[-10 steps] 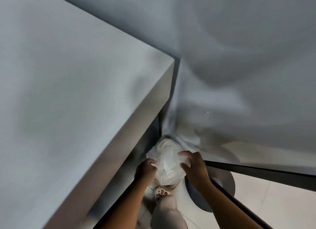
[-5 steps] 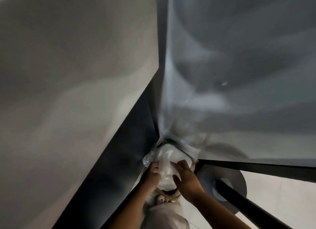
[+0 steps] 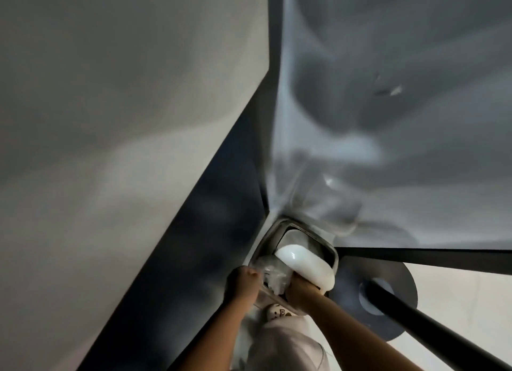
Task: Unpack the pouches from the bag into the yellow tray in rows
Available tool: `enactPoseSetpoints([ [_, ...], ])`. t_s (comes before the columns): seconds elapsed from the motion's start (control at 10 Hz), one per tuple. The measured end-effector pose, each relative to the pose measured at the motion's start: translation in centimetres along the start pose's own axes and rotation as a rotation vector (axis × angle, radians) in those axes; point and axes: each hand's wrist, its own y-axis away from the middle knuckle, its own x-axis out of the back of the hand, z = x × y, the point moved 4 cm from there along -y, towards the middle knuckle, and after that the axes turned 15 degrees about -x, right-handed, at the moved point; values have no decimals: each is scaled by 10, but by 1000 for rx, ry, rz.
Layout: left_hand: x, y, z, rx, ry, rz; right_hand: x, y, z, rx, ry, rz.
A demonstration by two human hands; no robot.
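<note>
**White pouch lifted at the mouth of the bag**

Low by the floor, the left hand [image 3: 245, 284] is curled tight on the crumpled clear edge of the bag [image 3: 273, 275], holding it open. The right hand [image 3: 303, 291] holds the near end of a white pouch [image 3: 303, 264]. Its fingers are tucked out of sight beneath, so the clasp seems firm rather than plainly shown. The pouch rises just above that hand, over the bag's grey-rimmed mouth, beside the table [image 3: 110, 121].
</note>
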Motion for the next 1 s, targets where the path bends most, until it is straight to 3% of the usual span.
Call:
enactPoseSetpoints([
  [0.1, 5, 4, 2, 40, 92, 8, 4, 2, 6, -126, -186, 67],
  [0.2, 1, 6, 4, 53, 212, -69, 6, 8, 12, -128, -358, 130],
  [0.3, -8, 6, -1, 2, 101, -156, 14, 23, 9, -60, -436, 335],
  [0.4, -14, 7, 0, 37, 43, -214, 6, 27, 0, 36, -503, 245],
  [0.5, -11, 11, 2, 35, 19, -148, -4, 18, -3, -16, -366, 69],
  [0.6, 3, 24, 11, 46, 67, -112, 3, 25, -2, -74, -401, 39],
  [1.0, 83, 146, 111, -172, 111, 93, 63, 127, -12, -150, -332, 162],
])
